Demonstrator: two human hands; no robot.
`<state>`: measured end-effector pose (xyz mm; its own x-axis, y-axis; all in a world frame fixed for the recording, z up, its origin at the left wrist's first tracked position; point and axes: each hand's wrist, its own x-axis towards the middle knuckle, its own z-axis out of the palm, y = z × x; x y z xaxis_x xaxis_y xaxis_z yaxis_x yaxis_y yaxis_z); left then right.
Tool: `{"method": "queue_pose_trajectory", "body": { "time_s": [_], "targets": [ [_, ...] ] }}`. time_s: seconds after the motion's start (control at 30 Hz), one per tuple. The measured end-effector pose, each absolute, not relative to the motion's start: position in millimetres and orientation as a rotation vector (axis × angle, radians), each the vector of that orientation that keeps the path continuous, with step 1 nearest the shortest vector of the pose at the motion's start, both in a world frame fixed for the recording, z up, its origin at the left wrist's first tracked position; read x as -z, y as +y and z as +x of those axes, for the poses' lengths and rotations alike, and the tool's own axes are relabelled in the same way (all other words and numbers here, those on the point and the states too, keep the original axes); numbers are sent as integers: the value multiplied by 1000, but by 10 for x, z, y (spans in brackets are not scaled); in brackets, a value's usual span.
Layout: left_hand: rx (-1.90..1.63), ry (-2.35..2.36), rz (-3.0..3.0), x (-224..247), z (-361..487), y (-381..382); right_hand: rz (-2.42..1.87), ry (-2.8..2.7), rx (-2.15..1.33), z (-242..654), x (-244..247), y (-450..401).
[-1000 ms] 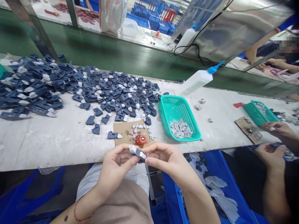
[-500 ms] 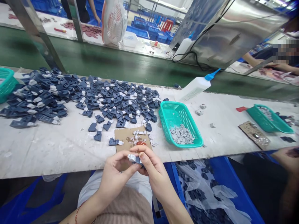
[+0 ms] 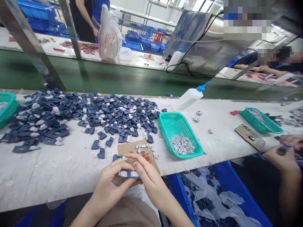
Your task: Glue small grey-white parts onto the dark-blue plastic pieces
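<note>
Both of my hands are closed around one small navy plastic part with a light grey piece (image 3: 129, 174) on it. My left hand (image 3: 110, 182) grips its left end between thumb and fingers. My right hand (image 3: 149, 178) holds the right end, fingers stretched over the top. Just beyond them lies a cardboard piece (image 3: 127, 148) with small grey pieces and a glossy red-orange blob (image 3: 146, 158). A single navy part (image 3: 117, 157) rests by its left edge, partly hidden by my left hand. A large heap of navy parts (image 3: 118, 113) with pale tips spreads behind.
A green basket (image 3: 163, 134) of small grey pieces stands right of the cardboard, with a white blue-tipped bottle (image 3: 189, 99) behind. A blue crate (image 3: 246, 192) sits below the table edge. At right are a co-worker's hands (image 3: 284, 154), another green basket (image 3: 272, 130) and a cardboard piece (image 3: 249, 137).
The view has tilted up, so the table appears lower. The part in my hands has turned flatter, showing a longer grey strip, and my right fingers have straightened over it.
</note>
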<state>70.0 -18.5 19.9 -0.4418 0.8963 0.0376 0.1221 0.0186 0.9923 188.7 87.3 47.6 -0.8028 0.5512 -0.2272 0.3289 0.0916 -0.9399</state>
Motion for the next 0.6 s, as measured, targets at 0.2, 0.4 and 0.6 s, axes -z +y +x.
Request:
{"method": "queue_pose_trajectory", "body": {
  "time_s": [0.2,0.4,0.6],
  "targets": [
    [-1619,1720,1085,-226,260,-213,-1416,-2445,-579,2155,-536,1925],
    [-1599,1885,923,-367,-93,132,-1647,-2543,-273,2522,-402,2760],
    [-1348,2154,1137,-633,-413,989,-1588,-2727,-171,2569,-277,2829]
  ]
}}
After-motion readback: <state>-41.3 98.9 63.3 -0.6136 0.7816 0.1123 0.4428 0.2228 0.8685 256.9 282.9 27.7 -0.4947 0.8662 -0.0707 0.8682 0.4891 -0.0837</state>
